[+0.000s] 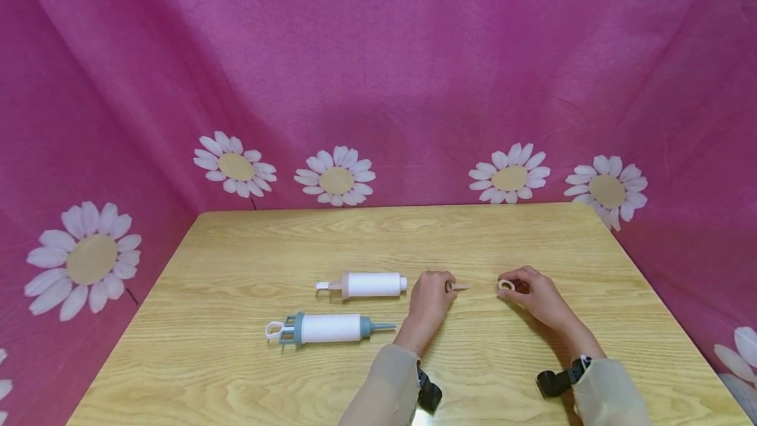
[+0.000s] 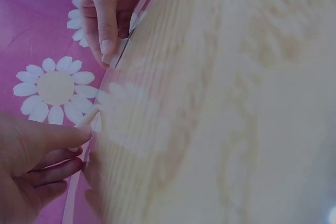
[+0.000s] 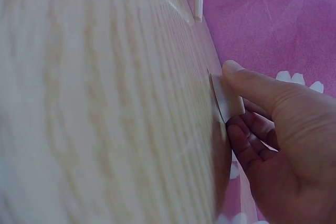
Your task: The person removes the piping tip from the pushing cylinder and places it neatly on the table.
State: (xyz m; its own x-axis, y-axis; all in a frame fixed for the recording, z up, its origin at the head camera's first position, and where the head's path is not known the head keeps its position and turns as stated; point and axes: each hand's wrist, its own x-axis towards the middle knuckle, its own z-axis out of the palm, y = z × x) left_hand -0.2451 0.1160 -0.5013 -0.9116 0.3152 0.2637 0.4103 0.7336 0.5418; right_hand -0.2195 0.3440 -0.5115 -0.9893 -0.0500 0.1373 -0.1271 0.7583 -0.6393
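Table (image 1: pixel 177 373): flat, wooden; nozzle (image 3: pixel 199 2) or ring (image 3: pixel 229 99) could skid or roll across it, should either pinch slacken. Left hand (image 1: pixel 430 296): thumb and fingers nearly closed, pinching nozzle's wide end; tapered tip clear of them, aimed toward ring. Right hand (image 1: pixel 539 296): thumb and fingers parted by ring's breadth, gripping it. Nozzle: apart from ring. Ring: between right thumb and fingertips, hole showing from above.

Head: from my head, farther off, forward and down over table (image 1: pixel 236 248) and curtain (image 1: pixel 367 71).
Left wrist: close, along the table past my left hand (image 2: pixel 37 163).
Right wrist: close, past my right hand (image 3: pixel 286 135).
Shared by wrists: both hands.
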